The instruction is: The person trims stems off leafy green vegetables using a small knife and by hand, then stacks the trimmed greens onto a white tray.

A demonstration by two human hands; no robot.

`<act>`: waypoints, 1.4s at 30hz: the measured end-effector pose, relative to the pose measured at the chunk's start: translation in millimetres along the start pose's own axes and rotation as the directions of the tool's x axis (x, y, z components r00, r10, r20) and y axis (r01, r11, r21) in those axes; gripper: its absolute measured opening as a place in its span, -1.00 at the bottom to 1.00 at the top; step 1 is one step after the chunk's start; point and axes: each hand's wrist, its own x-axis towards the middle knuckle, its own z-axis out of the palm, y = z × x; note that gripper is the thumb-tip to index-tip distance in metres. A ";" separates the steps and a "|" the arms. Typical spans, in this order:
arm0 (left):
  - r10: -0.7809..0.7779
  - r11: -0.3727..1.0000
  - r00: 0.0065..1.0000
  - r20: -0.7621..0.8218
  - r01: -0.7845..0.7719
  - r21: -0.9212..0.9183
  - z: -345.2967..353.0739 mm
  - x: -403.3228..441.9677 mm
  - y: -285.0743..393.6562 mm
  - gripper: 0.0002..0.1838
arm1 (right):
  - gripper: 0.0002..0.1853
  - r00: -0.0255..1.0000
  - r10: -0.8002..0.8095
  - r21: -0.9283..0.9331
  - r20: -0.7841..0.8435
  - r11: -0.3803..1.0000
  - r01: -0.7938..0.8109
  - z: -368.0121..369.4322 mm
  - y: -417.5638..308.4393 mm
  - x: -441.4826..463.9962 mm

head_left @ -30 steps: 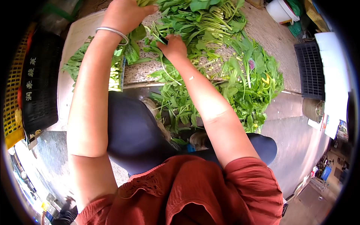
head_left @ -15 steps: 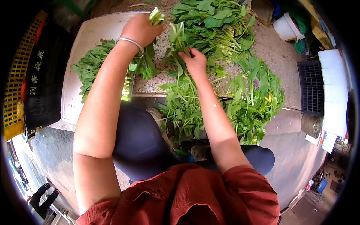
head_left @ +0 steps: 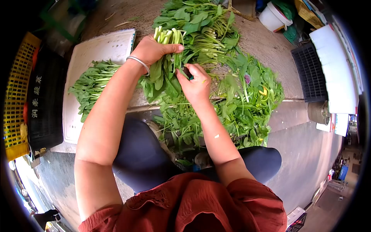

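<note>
A bunch of leafy greens [head_left: 159,77] is gripped in my left hand [head_left: 150,50], pale cut stems up and leaves hanging down. Close beside it, my right hand [head_left: 196,82] is closed round a small dark object [head_left: 188,72], mostly hidden by the fingers, and touches stems at the bunch's right side. Behind the hands lies a pile of greens [head_left: 205,38] with its stems showing. Loose leaves [head_left: 247,104] spread to the right and front. At the left, more greens [head_left: 96,79] rest on a white foam tray [head_left: 73,112].
A black crate [head_left: 46,104] and a yellow crate [head_left: 15,96] stand at the far left. On the right are a black basket [head_left: 310,71], white foam boxes [head_left: 336,69] and a white bucket [head_left: 273,17]. My knees are below the work surface's front edge.
My hands have come together; the stems my right hand held apart are now at the bunch in my left hand. The view has shifted, showing more of the foam tray.
</note>
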 end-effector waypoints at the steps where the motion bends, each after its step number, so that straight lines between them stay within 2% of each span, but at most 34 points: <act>1: -0.016 1.000 1.000 0.011 0.017 -0.011 3.4 0.5 1.5 -0.74 | -0.79 1.000 0.019 -0.019 0.022 1.000 -0.019 -4.8 -1.0 -2.5; 3: -0.027 0.998 0.999 0.033 0.028 -0.048 7.5 -0.1 2.6 -0.78 | -0.73 0.995 0.038 0.016 0.095 0.999 -0.040 -19.8 -3.9 -4.7; 5: 0.033 0.996 0.993 0.112 -0.024 -0.083 7.2 -1.0 1.1 -0.79 | -0.69 0.985 0.172 0.315 0.007 0.934 -0.166 -22.5 11.3 -9.3; 6: -0.017 0.996 0.983 0.181 0.032 -0.080 5.9 -1.4 1.6 -0.73 | -0.63 0.955 0.288 0.375 0.076 0.879 -0.295 -37.1 1.5 -4.7; 7: -0.020 0.996 0.982 0.186 0.036 -0.081 7.9 -4.8 4.2 -0.73 | -0.55 0.947 0.292 0.407 0.135 0.855 -0.322 -48.7 -0.6 -0.7; 9: 0.002 0.999 0.977 0.213 -0.012 0.046 12.0 -11.1 9.7 -0.71 | -0.51 0.915 0.286 0.505 0.284 0.766 -0.397 -60.9 -7.4 7.5; 10: 0.048 0.993 0.975 0.216 -0.071 0.099 14.0 -10.8 9.0 -0.69 | -0.51 0.916 0.288 0.505 0.278 0.768 -0.395 -60.5 -7.1 8.7; 12: 0.082 0.986 0.965 0.251 -0.116 0.122 15.0 -8.5 5.2 -0.68 | -0.48 0.927 0.163 0.572 0.339 0.746 -0.341 -55.5 -7.5 10.7; 14: 0.118 0.969 0.946 0.301 -0.175 0.171 15.2 -5.7 1.2 -0.66 | -0.47 0.930 0.145 0.539 0.339 0.780 -0.318 -54.1 -9.1 14.6; 17: 0.110 0.984 0.923 0.369 -0.154 0.091 18.4 -12.3 4.6 -0.65 | -0.47 0.924 0.153 0.495 0.350 0.808 -0.321 -50.5 -7.6 15.6; 18: 0.073 0.985 0.905 0.418 -0.132 0.115 17.3 -11.3 5.1 -0.60 | -0.49 0.918 0.176 0.485 0.356 0.805 -0.342 -49.8 -7.0 15.7; 22: 0.068 0.984 0.901 0.428 -0.132 0.122 17.0 -12.0 3.8 -0.60 | -0.54 0.904 0.204 0.470 0.377 0.799 -0.376 -49.0 -4.3 15.0; 25: 0.051 0.977 0.890 0.453 -0.139 0.161 16.3 -13.5 3.4 -0.60 | -0.59 0.890 0.202 0.536 0.408 0.736 -0.413 -50.3 4.2 12.3; 27: 0.086 0.986 0.891 0.446 -0.140 0.091 17.1 -17.6 4.7 -0.67 | -0.61 0.813 0.272 0.625 0.515 0.530 -0.574 -54.6 4.6 11.0; 29: 0.065 0.988 0.888 0.455 -0.122 0.097 16.2 -17.6 6.1 -0.68 | -0.62 0.806 0.294 0.642 0.513 0.491 -0.588 -55.3 8.2 7.2; 31: 0.044 0.989 0.885 0.463 -0.104 0.104 14.6 -16.9 7.4 -0.68 | -0.61 0.773 0.345 0.682 0.532 0.366 -0.633 -57.2 9.3 4.3; 33: 0.007 0.975 0.883 0.470 -0.110 0.193 13.5 -16.1 7.4 -0.65 | -0.59 0.778 0.365 0.691 0.511 0.365 -0.624 -56.6 8.8 2.6; 35: -0.004 0.973 0.880 0.475 -0.107 0.205 14.6 -16.0 6.9 -0.66 | -0.57 0.784 0.388 0.700 0.485 0.364 -0.614 -56.3 6.9 1.9; 37: -0.016 0.970 0.876 0.482 -0.103 0.219 16.2 -16.2 8.0 -0.67 | -0.58 0.779 0.341 0.678 0.525 0.386 -0.626 -54.9 1.3 4.8; 38: -0.007 0.976 0.867 0.498 -0.103 0.193 16.8 -16.5 8.8 -0.66 | -0.71 0.792 0.356 0.660 0.496 0.439 -0.610 -52.2 -2.3 6.1; 40: 0.004 0.977 0.866 0.500 -0.110 0.182 16.6 -16.1 7.7 -0.62 | -0.77 0.790 0.356 0.648 0.499 0.452 -0.613 -49.8 5.6 6.6; 42: 0.031 0.972 0.900 0.434 -0.128 0.195 13.0 -15.7 6.8 -0.63 | -0.83 0.781 0.369 0.607 0.503 0.493 -0.624 -48.3 11.6 6.8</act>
